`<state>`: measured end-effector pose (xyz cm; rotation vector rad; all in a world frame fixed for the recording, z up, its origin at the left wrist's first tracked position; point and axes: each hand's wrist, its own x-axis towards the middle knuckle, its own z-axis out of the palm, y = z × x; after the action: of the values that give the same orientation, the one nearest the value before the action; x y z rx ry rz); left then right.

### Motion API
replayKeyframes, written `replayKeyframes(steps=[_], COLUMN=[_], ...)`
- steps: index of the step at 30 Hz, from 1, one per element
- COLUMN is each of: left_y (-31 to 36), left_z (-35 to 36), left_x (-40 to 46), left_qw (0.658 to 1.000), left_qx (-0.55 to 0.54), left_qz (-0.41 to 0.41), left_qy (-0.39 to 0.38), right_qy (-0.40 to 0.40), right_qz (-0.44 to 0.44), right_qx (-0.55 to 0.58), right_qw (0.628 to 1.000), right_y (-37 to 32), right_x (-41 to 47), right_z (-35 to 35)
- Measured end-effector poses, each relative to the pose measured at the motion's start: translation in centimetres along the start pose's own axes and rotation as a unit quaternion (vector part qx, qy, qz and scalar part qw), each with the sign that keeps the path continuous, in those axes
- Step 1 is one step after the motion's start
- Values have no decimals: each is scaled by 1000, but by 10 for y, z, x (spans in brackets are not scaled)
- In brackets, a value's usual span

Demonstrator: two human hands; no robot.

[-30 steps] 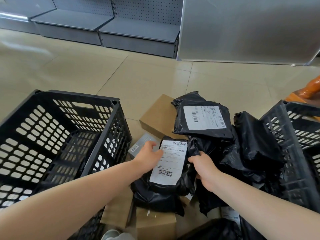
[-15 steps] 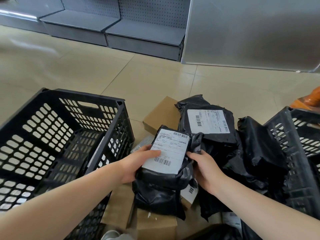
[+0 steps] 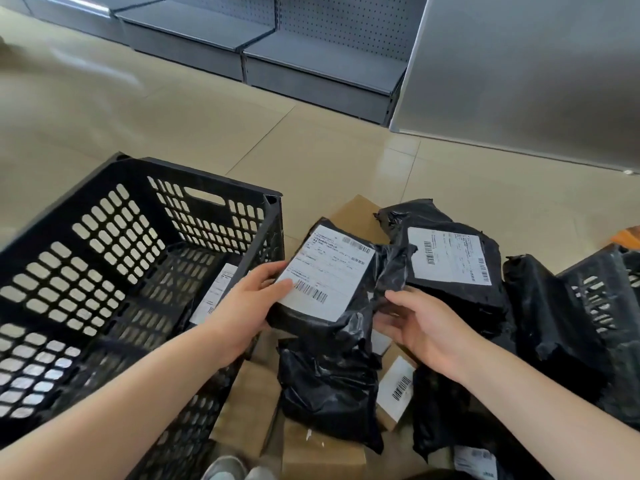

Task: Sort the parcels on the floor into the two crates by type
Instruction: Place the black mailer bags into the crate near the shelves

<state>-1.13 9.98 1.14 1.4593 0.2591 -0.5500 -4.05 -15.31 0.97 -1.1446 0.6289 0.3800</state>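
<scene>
A black poly-bag parcel (image 3: 325,282) with a white shipping label is lifted above the pile. My left hand (image 3: 247,304) grips its left edge, thumb lying on the label. My right hand (image 3: 420,327) is at its right side, fingers loosely curled just off the crumpled bag end, holding nothing. The left black crate (image 3: 104,271) stands beside the parcel, with a labelled parcel (image 3: 216,292) inside it. The right black crate (image 3: 609,292) shows at the frame edge. More black bags (image 3: 450,265) and brown cardboard boxes (image 3: 356,213) lie between the crates.
Grey shelving units (image 3: 311,64) and a metal panel (image 3: 519,74) stand at the back. Bare tiled floor (image 3: 207,126) stretches beyond the pile. An orange object (image 3: 628,237) sits far right. My shoes (image 3: 239,469) show at the bottom edge.
The labelled black parcel has been lifted off the pile and carried left toward the left crate. My right hand has come off the bag.
</scene>
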Motion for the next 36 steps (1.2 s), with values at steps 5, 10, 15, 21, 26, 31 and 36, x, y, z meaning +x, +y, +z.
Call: replayKeyframes(steps=[5,10,15,21,26,31,36], left_y=[25,40,26,-23,-50,-61,-82], left_z=[-25,-59,-107,-158,-193,-213,-234], left_x=[-1,-4,4,24,43,60,80], left_qw=[995,987,969,943,937,935,927], left_qx=[-93,-128,-166,-232,-192,-166,-155], left_qz=[16,51,45,-33,-49,-50,-45], left_qy=[28,86,177,234,289,310,339], right_qy=[-12,-4,-10,-20,-39,-5,6], right_qz=[-14,-34,-63,-63,-52,-40,-8], right_qx=[16,-39,-138,-253,-332,-320,-259], right_qw=[1000,999,988,965,941,947,966], right_y=[-21,-28,-17,18,49,69,88], right_x=[8,16,18,22,30,42,47], right_z=[25,64,109,175,203,213,219])
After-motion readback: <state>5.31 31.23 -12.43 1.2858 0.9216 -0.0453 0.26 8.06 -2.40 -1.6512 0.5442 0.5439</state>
